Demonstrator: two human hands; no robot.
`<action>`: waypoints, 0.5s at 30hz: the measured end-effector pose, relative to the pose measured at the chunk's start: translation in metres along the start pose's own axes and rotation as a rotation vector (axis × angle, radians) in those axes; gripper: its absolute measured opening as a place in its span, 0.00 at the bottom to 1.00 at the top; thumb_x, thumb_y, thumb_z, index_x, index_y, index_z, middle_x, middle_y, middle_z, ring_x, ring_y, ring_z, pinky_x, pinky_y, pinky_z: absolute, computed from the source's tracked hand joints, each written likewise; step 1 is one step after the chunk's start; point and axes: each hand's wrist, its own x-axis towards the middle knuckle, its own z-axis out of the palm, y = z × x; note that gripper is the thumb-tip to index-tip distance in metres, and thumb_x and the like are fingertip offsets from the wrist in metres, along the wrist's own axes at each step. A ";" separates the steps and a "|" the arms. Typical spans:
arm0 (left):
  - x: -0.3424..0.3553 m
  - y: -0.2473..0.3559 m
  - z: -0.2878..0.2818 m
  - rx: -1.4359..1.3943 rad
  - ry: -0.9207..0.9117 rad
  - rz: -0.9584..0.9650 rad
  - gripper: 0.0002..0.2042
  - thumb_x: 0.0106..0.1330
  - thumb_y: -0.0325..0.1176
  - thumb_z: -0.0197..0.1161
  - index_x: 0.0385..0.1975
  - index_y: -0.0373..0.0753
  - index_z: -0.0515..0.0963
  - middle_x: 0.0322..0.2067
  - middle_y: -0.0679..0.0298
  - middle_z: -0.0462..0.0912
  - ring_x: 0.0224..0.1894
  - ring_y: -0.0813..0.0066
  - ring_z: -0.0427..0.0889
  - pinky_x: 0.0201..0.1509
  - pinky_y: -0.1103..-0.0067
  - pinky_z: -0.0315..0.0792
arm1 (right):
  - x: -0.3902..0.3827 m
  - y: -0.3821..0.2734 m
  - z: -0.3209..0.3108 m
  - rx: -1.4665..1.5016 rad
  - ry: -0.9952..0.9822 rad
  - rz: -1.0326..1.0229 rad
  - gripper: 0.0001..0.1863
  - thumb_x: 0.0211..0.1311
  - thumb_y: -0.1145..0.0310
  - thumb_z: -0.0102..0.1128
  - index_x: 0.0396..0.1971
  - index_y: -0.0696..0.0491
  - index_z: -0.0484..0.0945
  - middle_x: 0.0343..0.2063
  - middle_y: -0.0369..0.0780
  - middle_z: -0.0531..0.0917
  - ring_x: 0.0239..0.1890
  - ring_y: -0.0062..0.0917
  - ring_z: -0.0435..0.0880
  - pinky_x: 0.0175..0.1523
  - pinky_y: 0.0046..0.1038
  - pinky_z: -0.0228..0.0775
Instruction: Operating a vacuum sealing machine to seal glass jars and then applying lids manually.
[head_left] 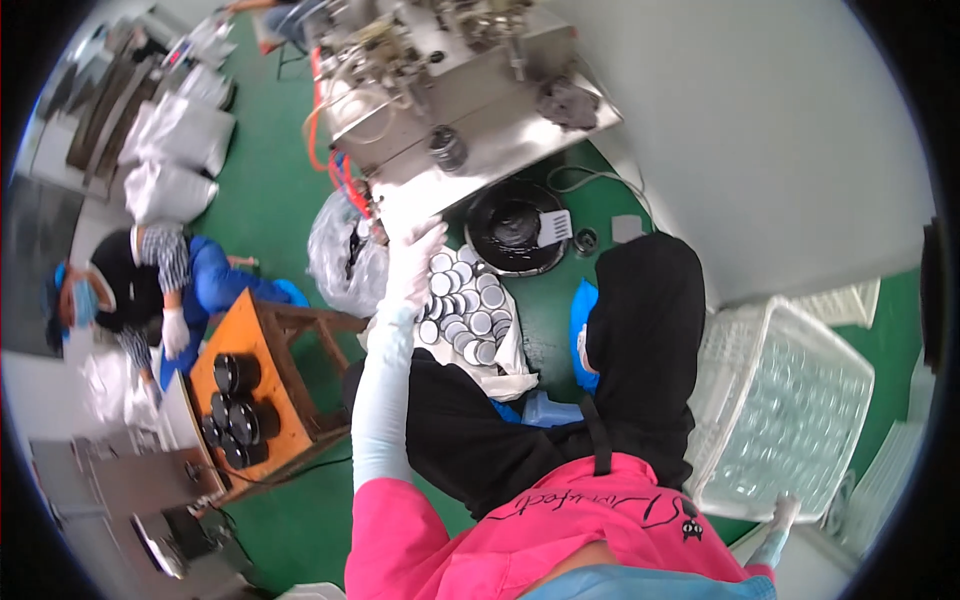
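My left hand, in a white glove with a pale blue sleeve, reaches forward over a heap of several round silver lids. The lids lie in a white cloth bag on my black apron. The fingertips point at the front edge of a metal machine table. Whether the hand holds a lid is not visible. My right hand, also gloved, is low at my right side, at the near rim of a white plastic crate filled with clear round pieces.
A black round basin stands on the green floor below the machine. A clear plastic bag lies left of the lids. At the left, a co-worker in blue bends by an orange wooden stand holding several black tins. White sacks lie farther back.
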 end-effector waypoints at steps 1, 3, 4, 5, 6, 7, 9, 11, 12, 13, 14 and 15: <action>0.006 0.003 0.001 -0.003 0.030 0.048 0.16 0.61 0.30 0.62 0.48 0.33 0.73 0.40 0.61 0.80 0.39 0.78 0.77 0.48 0.81 0.69 | 0.001 -0.018 -0.010 -0.016 0.039 -0.092 0.16 0.52 0.64 0.62 0.34 0.61 0.74 0.15 0.37 0.73 0.19 0.22 0.69 0.25 0.28 0.64; 0.018 0.003 0.006 -0.042 0.075 0.191 0.22 0.58 0.31 0.64 0.52 0.34 0.69 0.46 0.59 0.75 0.48 0.74 0.73 0.52 0.77 0.67 | -0.028 -0.101 -0.044 0.072 0.003 -0.170 0.17 0.55 0.66 0.60 0.38 0.63 0.74 0.20 0.36 0.75 0.23 0.20 0.69 0.30 0.26 0.64; 0.031 -0.002 0.013 0.031 0.146 0.258 0.28 0.56 0.30 0.66 0.56 0.32 0.64 0.49 0.57 0.72 0.51 0.69 0.70 0.55 0.75 0.65 | -0.029 -0.143 -0.087 0.059 0.025 -0.190 0.17 0.55 0.66 0.60 0.38 0.63 0.74 0.20 0.36 0.75 0.23 0.20 0.69 0.30 0.26 0.64; 0.039 -0.003 0.002 0.142 0.257 0.316 0.34 0.53 0.29 0.68 0.59 0.30 0.59 0.52 0.55 0.68 0.55 0.65 0.67 0.59 0.73 0.64 | -0.109 -0.273 -0.096 0.171 -0.085 -0.318 0.14 0.58 0.69 0.57 0.41 0.62 0.74 0.28 0.36 0.76 0.30 0.20 0.71 0.37 0.23 0.64; 0.055 -0.012 0.012 0.107 0.265 0.315 0.34 0.53 0.29 0.68 0.59 0.30 0.59 0.52 0.55 0.68 0.55 0.65 0.67 0.59 0.73 0.64 | -0.149 -0.332 -0.107 0.298 -0.029 -0.415 0.13 0.58 0.71 0.56 0.41 0.62 0.74 0.32 0.36 0.75 0.33 0.20 0.70 0.39 0.23 0.63; 0.073 -0.023 0.024 0.066 0.330 0.320 0.39 0.49 0.29 0.70 0.61 0.30 0.56 0.52 0.54 0.67 0.55 0.63 0.67 0.59 0.72 0.63 | -0.174 -0.379 -0.112 0.427 0.021 -0.510 0.12 0.58 0.72 0.55 0.41 0.61 0.74 0.36 0.37 0.74 0.36 0.20 0.70 0.42 0.22 0.62; 0.095 -0.029 0.046 0.063 0.367 0.327 0.48 0.41 0.31 0.76 0.63 0.33 0.52 0.57 0.48 0.61 0.60 0.57 0.62 0.63 0.69 0.58 | -0.185 -0.458 -0.123 0.198 -0.176 -0.793 0.11 0.58 0.73 0.55 0.40 0.61 0.72 0.40 0.36 0.71 0.38 0.22 0.68 0.43 0.22 0.61; 0.114 -0.030 0.057 0.231 0.440 0.326 0.49 0.39 0.30 0.76 0.63 0.32 0.52 0.58 0.46 0.60 0.61 0.56 0.61 0.64 0.69 0.57 | -0.234 -0.545 -0.083 0.364 -0.179 -1.005 0.17 0.51 0.73 0.62 0.40 0.60 0.71 0.39 0.38 0.69 0.43 0.25 0.68 0.50 0.24 0.60; 0.125 -0.033 0.054 0.305 0.490 0.314 0.50 0.37 0.28 0.76 0.63 0.32 0.52 0.58 0.45 0.61 0.61 0.54 0.61 0.64 0.69 0.57 | -0.235 -0.586 -0.069 0.227 -0.252 -1.214 0.16 0.49 0.73 0.63 0.38 0.60 0.70 0.39 0.40 0.69 0.43 0.28 0.69 0.51 0.25 0.60; 0.130 -0.033 0.064 0.288 0.503 0.331 0.48 0.37 0.27 0.75 0.62 0.33 0.54 0.57 0.46 0.63 0.60 0.55 0.62 0.64 0.69 0.58 | -0.235 -0.626 -0.053 0.074 -0.310 -1.408 0.16 0.48 0.73 0.64 0.36 0.60 0.69 0.39 0.42 0.69 0.43 0.31 0.69 0.51 0.25 0.61; 0.136 -0.033 0.066 0.308 0.495 0.303 0.48 0.37 0.28 0.75 0.62 0.34 0.54 0.57 0.46 0.63 0.60 0.52 0.62 0.64 0.67 0.57 | -0.247 -0.665 -0.026 0.134 -0.339 -1.571 0.17 0.45 0.73 0.65 0.32 0.61 0.68 0.39 0.44 0.68 0.43 0.34 0.70 0.52 0.28 0.62; 0.142 -0.033 0.065 0.329 0.486 0.277 0.48 0.37 0.30 0.75 0.63 0.36 0.54 0.57 0.45 0.63 0.61 0.50 0.61 0.65 0.66 0.57 | -0.256 -0.700 0.002 0.128 -0.325 -1.729 0.17 0.45 0.72 0.67 0.31 0.61 0.69 0.40 0.43 0.68 0.44 0.35 0.70 0.52 0.30 0.63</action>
